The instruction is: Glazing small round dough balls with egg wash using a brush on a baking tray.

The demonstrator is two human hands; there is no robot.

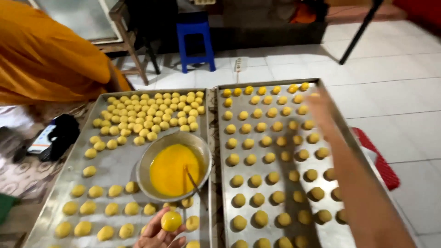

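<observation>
1. A glazed dough ball (171, 221) is pinched by the left hand (156, 234) at 6 o'clock of the egg-wash bowl (147, 160).
2. The right hand (317, 108) is stretched over the right tray (337, 124), blurred; its grip cannot be told.

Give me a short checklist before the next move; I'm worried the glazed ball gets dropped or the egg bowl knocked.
1. Dough ball held in left hand fingertips: ok.
2. Right hand stretched over the right tray, blurred; whether it holds anything: cannot tell.
3. Bowl of yellow egg wash rests on the left tray, upright: ok.
4. Brush stands in the bowl: ok.
5. Free spots on the right tray: cannot tell.
</observation>
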